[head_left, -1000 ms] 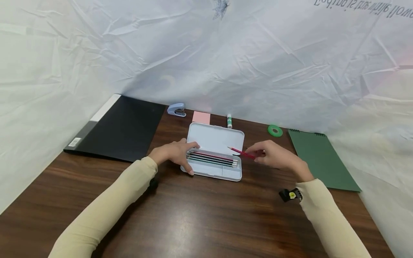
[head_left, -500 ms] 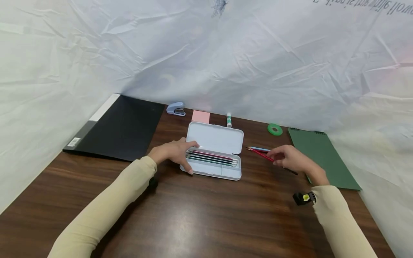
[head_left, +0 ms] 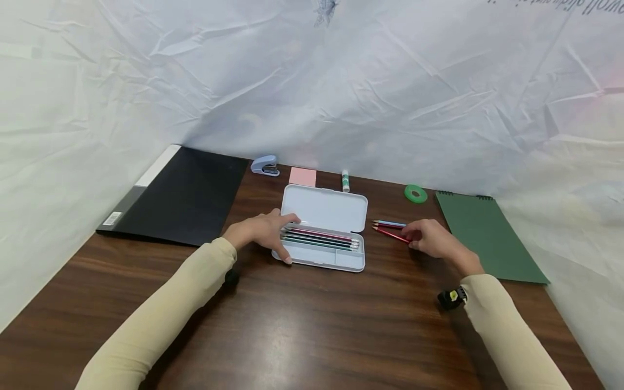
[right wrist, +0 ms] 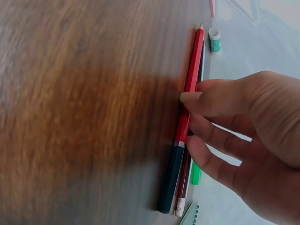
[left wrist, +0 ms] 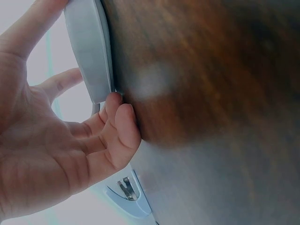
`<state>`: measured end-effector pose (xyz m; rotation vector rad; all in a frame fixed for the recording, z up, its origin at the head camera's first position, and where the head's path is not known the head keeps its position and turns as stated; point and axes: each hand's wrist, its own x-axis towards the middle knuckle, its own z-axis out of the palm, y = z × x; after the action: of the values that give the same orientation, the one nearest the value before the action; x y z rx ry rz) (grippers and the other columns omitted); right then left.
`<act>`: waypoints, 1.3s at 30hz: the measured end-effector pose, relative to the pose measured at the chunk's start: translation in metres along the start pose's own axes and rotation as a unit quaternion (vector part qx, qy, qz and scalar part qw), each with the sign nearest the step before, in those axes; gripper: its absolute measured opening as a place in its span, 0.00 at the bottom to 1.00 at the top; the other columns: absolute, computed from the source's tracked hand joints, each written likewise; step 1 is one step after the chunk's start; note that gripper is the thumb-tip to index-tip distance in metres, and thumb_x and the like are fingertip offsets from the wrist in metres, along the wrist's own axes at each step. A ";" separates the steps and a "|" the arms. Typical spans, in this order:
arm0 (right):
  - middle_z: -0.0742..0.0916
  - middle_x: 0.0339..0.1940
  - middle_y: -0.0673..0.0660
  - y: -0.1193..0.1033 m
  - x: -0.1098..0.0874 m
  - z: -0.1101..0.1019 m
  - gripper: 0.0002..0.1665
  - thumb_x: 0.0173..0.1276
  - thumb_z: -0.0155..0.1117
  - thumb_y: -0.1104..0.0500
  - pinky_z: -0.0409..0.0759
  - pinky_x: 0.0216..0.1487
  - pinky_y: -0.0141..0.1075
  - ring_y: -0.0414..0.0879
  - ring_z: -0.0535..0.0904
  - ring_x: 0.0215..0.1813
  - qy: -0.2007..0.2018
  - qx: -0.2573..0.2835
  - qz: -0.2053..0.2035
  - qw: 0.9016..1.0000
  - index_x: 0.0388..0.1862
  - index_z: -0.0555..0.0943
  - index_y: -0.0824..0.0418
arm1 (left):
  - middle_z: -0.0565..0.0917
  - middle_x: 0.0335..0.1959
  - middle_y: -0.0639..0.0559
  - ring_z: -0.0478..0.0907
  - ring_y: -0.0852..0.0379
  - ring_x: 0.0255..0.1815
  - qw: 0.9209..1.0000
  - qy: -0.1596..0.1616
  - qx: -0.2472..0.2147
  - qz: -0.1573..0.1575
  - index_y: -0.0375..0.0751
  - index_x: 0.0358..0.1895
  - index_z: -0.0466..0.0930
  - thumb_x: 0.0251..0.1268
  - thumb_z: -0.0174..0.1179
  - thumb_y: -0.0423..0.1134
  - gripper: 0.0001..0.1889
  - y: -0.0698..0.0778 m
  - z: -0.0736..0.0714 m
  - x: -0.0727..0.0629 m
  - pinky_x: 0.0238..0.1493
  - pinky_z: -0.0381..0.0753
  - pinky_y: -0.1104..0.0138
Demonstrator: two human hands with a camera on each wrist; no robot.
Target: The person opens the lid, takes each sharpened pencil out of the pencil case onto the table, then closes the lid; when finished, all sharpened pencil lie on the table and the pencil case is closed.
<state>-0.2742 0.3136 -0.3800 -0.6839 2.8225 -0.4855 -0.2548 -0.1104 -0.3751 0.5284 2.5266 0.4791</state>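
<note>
Wood-grain tabletop, dark brown, black folder with white strip, light-blue stapler, pink paper pad, green-and-white glue stick, open pale pencil case, light-blue pencil, dark-red pencil, red pencil just beside them, green tape roll, green spiral-bound notebook at right

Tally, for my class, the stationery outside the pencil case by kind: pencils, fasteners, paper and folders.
Pencils: 3 visible
Fasteners: 3 (stapler, glue stick, green tape)
Paper and folders: 3 (pink paper square, green spiral pad, black folder)
Total: 9
</note>
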 end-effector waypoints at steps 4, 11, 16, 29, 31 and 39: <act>0.89 0.40 0.61 -0.001 0.000 -0.002 0.16 0.62 0.64 0.74 0.83 0.45 0.50 0.54 0.85 0.43 0.010 -0.017 0.009 1.000 0.49 0.84 0.69 | 0.64 0.67 0.37 0.70 0.38 0.59 1.000 0.002 -0.002 -0.002 0.61 0.76 0.59 0.45 0.77 0.60 0.52 -0.001 0.000 0.000 0.60 0.73 0.43; 0.88 0.38 0.61 0.002 0.001 -0.003 0.15 0.62 0.62 0.75 0.83 0.44 0.51 0.54 0.84 0.41 0.018 -0.027 0.013 0.999 0.47 0.85 0.68 | 0.64 0.67 0.37 0.71 0.39 0.58 1.000 0.002 -0.007 -0.001 0.61 0.75 0.59 0.45 0.78 0.59 0.52 -0.003 0.002 0.001 0.60 0.73 0.43; 0.88 0.37 0.60 0.005 0.004 -0.003 0.15 0.61 0.62 0.75 0.82 0.43 0.51 0.53 0.83 0.40 0.024 -0.044 0.023 0.998 0.47 0.85 0.69 | 0.65 0.66 0.37 0.72 0.40 0.57 1.000 0.002 -0.008 0.000 0.61 0.75 0.59 0.45 0.78 0.59 0.52 -0.003 0.003 0.003 0.59 0.74 0.44; 0.86 0.31 0.56 0.009 0.008 -0.003 0.13 0.61 0.61 0.73 0.79 0.36 0.48 0.50 0.82 0.34 0.040 -0.070 0.037 0.996 0.44 0.85 0.66 | 0.65 0.67 0.36 0.71 0.39 0.58 1.000 0.002 -0.006 0.004 0.60 0.76 0.59 0.45 0.78 0.59 0.53 -0.003 0.002 0.002 0.60 0.73 0.44; 0.86 0.31 0.56 0.009 0.009 -0.004 0.13 0.62 0.62 0.73 0.79 0.36 0.48 0.50 0.82 0.34 0.041 -0.071 0.040 0.996 0.44 0.85 0.66 | 0.64 0.67 0.36 0.71 0.39 0.58 1.000 0.002 -0.007 0.005 0.60 0.76 0.59 0.45 0.78 0.59 0.52 -0.003 0.001 0.002 0.60 0.73 0.44; 0.87 0.33 0.58 0.008 0.014 -0.006 0.13 0.63 0.63 0.71 0.80 0.36 0.49 0.52 0.82 0.35 0.040 -0.084 0.058 0.994 0.47 0.85 0.67 | 0.64 0.67 0.37 0.70 0.40 0.58 1.000 0.000 -0.008 0.002 0.61 0.76 0.59 0.44 0.78 0.59 0.52 -0.002 0.000 0.003 0.60 0.73 0.45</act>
<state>-0.2912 0.3156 -0.3794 -0.5356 2.9824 -0.2625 -0.2578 -0.1105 -0.3768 0.5278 2.5196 0.4998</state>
